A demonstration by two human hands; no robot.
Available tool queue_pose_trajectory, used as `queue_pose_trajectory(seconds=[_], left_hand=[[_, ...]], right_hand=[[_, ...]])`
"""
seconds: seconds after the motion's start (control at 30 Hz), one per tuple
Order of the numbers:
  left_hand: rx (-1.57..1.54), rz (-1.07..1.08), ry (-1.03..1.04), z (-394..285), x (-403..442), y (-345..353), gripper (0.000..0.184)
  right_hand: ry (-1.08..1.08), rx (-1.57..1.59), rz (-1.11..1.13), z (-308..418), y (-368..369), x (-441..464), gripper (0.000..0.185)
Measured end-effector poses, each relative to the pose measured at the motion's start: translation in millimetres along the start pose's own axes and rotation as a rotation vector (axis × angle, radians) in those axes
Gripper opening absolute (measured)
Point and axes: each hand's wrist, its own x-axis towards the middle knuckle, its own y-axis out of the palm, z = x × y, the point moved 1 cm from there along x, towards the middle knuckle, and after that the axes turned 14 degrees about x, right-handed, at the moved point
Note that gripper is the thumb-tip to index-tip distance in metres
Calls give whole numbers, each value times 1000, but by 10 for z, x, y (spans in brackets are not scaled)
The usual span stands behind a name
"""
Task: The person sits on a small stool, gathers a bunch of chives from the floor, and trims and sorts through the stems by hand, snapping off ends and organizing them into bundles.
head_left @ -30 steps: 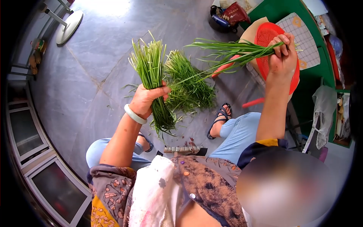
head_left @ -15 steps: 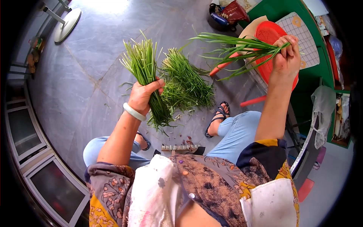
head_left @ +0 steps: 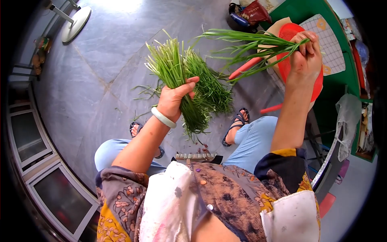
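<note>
My left hand (head_left: 176,99) is closed round a thick bundle of green stalks (head_left: 167,64), pale cut ends up and darker leaves hanging below the fist. A thinner bunch of long green leaves (head_left: 258,42) is gripped in my right hand (head_left: 305,50), its tips pointing left. That hand is over a red plastic basket (head_left: 317,86) at the upper right. On the grey floor, behind the left bundle, lies a pile of the same greens (head_left: 211,86) with loose strands around it.
A red stool leg (head_left: 246,67) and a checked cloth (head_left: 328,44) are beside the basket. A green cabinet (head_left: 351,68) stands at the right, with a plastic bag (head_left: 347,121) hanging near it. A round metal base (head_left: 76,25) is at the upper left.
My left hand and its bundle swung left, then back to the right, now partly in front of the floor pile. My right hand still holds its bunch, slightly higher than before.
</note>
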Motion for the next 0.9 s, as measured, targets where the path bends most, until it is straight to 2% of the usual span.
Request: queue_pose_trajectory(seconds=[0.2, 0.3, 0.53, 0.9], left_hand=[[-24, 91, -32, -2, 40, 133, 17], [-26, 82, -10, 46, 68, 160, 17], [-38, 53, -34, 40, 61, 133, 19], [5, 71, -10, 20, 38, 127, 19]], right_hand=[[130, 82, 45, -234, -15, -5, 21], [61, 73, -30, -393, 55, -58, 20], [118, 94, 30, -465, 11, 0, 19], [73, 90, -20, -536, 28, -23, 20]])
